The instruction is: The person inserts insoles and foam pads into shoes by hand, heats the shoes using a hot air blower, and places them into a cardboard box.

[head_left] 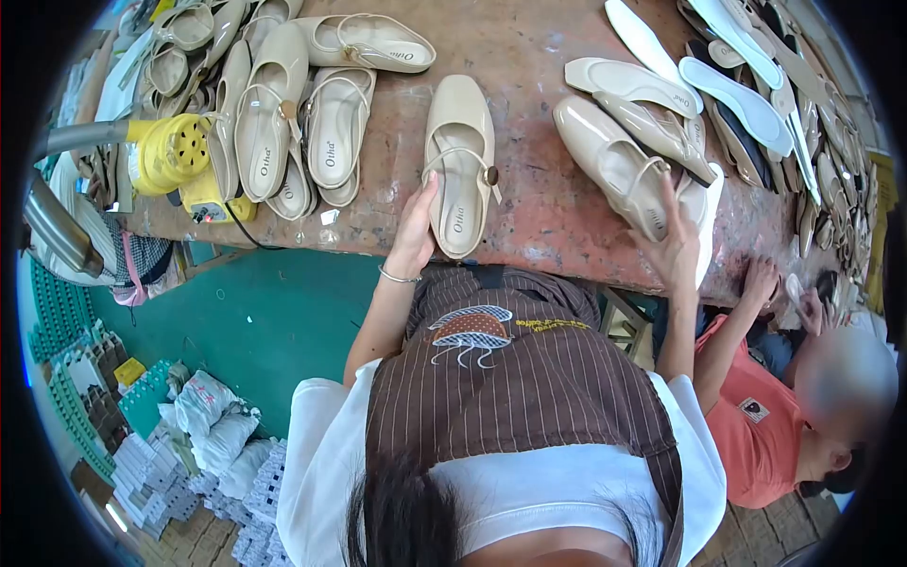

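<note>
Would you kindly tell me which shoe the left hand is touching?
It is the lone middle shoe, against the left hand; the other shoes are clustered to either side.

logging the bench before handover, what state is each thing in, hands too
Centre shoe: opening up, toe pointing away, strap across it
Left hand: against the left side of that shoe; grip unclear
Shoe at right: opening up, toe pointing away and left
Right hand: at that shoe's heel end, fingers spread; grip unclear
Yellow machine: on or off, cannot tell
Shoes at left: clustered, some overlapping
White insoles: loose, overlapping other pieces
</note>
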Demonstrator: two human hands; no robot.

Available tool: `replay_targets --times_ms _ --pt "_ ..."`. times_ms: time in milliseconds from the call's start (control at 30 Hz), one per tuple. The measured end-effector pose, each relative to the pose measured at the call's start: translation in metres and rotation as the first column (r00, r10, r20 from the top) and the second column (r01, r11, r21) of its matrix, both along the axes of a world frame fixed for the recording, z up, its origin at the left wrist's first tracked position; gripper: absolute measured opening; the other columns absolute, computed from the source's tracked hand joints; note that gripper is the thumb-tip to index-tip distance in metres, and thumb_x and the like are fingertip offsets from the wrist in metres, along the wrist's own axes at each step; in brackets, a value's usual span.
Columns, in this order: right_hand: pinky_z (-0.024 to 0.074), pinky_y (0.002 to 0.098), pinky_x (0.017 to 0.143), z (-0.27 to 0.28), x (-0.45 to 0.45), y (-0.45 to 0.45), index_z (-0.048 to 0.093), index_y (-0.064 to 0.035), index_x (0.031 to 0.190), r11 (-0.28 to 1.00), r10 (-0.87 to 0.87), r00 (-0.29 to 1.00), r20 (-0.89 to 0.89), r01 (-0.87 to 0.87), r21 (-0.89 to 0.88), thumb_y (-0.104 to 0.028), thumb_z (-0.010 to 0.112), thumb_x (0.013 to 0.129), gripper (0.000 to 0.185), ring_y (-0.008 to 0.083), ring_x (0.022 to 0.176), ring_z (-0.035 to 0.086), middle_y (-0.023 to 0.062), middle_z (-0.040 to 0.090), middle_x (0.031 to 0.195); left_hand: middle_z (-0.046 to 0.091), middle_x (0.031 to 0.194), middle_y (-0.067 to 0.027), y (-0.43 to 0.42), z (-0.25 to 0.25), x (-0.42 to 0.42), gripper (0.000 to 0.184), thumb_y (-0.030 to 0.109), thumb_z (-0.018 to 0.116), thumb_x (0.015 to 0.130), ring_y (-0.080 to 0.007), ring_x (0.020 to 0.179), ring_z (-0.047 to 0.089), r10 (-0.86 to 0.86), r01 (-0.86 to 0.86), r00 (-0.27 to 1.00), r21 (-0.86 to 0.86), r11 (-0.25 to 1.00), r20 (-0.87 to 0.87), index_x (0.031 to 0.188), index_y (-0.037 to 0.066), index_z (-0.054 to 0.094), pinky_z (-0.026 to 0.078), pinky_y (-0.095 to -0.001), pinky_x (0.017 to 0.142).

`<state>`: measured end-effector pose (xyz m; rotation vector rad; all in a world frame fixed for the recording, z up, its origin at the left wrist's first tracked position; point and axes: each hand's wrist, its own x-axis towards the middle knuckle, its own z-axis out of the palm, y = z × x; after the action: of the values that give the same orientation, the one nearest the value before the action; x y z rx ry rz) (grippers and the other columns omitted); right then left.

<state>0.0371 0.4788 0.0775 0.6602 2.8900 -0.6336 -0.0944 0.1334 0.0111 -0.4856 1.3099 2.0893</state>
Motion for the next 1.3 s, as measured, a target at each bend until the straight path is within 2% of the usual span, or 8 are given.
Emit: replay_targets --times_ms 100,267,633,800,933,1000,1100,1300 --pt "0.0503 0.0411 0.085 -0.026 0.012 -0.030 0.044 -0.0179 0.145 0.970 0.177 0.953 -0.244 -0.128 0.205 -0.015 0.078 0.072 0.081 0.0357 0.104 0.059 0.0210 0.051 0.128 0.063 0.117 -0.0117 0.001 -0.010 0.000 0.045 0.036 0.055 0.098 -0.0152 0.099 0.062 0.024 -0.024 0.999 0.013 1.000 0.030 0.123 -0.002 0.056 0.049 -0.0262 0.086" --pt "0.0493 0.0418 0.087 -0.032 0.031 -0.036 0.052 -0.0143 0.139 0.999 0.027 0.938 -0.344 -0.040 -0.029 -0.016 0.074 0.079 0.064 0.0381 0.107 0.058 0.0203 0.049 0.131 0.065 0.113 -0.0102 0.001 -0.013 0.000 0.045 0.036 0.056 0.098 -0.0151 0.095 0.063 -0.053 0.052 0.998 0.051 0.997 0.018 0.122 -0.002 0.057 0.051 -0.0257 0.082" --pt "0.0503 0.0366 0.086 -0.037 0.026 -0.047 0.055 -0.0124 0.135 0.991 -0.068 0.909 -0.410 0.110 0.080 -0.009 0.077 0.072 0.067 0.0344 0.107 0.059 0.0209 0.051 0.130 0.065 0.116 -0.0104 0.009 0.003 0.000 0.046 0.038 0.050 0.101 -0.0156 0.098 0.065 -0.094 0.082 0.992 -0.140 0.987 -0.079 0.127 0.000 0.054 0.052 -0.0269 0.084" --pt "0.0512 0.0375 0.085 -0.013 0.006 -0.064 0.056 -0.0092 0.133 0.977 -0.143 0.888 -0.437 0.055 -0.206 -0.008 0.079 0.068 0.069 0.0328 0.103 0.061 0.0175 0.057 0.124 0.063 0.119 -0.0112 0.002 -0.003 -0.002 0.047 0.038 0.049 0.101 -0.0156 0.102 0.062 -0.104 0.104 0.994 -0.010 0.994 -0.025 0.129 0.000 0.053 0.051 -0.0264 0.087" --pt "0.0501 0.0355 0.086 0.010 -0.020 -0.118 0.059 -0.0001 0.126 0.612 -0.382 0.896 -0.225 0.063 -0.788 -0.006 0.077 0.070 0.059 0.0290 0.102 0.061 0.0161 0.059 0.121 0.060 0.126 -0.0117 0.014 0.012 0.010 0.054 0.044 0.044 0.102 -0.0160 0.109 0.060 -0.081 0.071 0.973 -0.056 0.996 -0.216 0.133 0.000 0.050 0.049 -0.0282 0.092" --pt "0.0486 0.0340 0.088 0.018 -0.039 -0.150 0.059 0.0070 0.120 0.536 -0.385 0.879 -0.280 -0.034 -0.843 -0.007 0.077 0.072 0.053 0.0272 0.102 0.060 0.0160 0.059 0.122 0.052 0.136 -0.0132 0.023 0.001 0.022 0.057 0.046 0.040 0.102 -0.0179 0.118 0.055 0.062 -0.074 0.983 -0.065 0.995 -0.175 0.139 0.003 0.044 0.045 -0.0299 0.100" --pt "0.0491 0.0346 0.084 0.019 -0.072 -0.193 0.060 -0.0008 0.124 0.673 -0.301 0.768 -0.565 -0.249 -0.697 -0.008 0.077 0.071 0.057 0.0283 0.095 0.060 0.0159 0.060 0.116 0.046 0.143 -0.0142 0.033 0.016 0.028 0.058 0.047 0.038 0.103 -0.0205 0.125 0.049 0.138 -0.157 0.954 -0.052 0.986 -0.268 0.144 0.006 0.040 0.041 -0.0316 0.105" --pt "0.0489 0.0356 0.079 -0.024 -0.100 -0.216 0.061 -0.0105 0.127 0.926 -0.007 0.778 -0.628 -0.232 -0.298 -0.010 0.078 0.068 0.061 0.0283 0.087 0.058 0.0148 0.060 0.108 0.047 0.141 -0.0142 0.024 -0.004 0.017 0.057 0.046 0.035 0.104 -0.0223 0.124 0.050 0.170 -0.159 0.953 0.067 0.985 -0.250 0.143 0.006 0.038 0.041 -0.0328 0.104"
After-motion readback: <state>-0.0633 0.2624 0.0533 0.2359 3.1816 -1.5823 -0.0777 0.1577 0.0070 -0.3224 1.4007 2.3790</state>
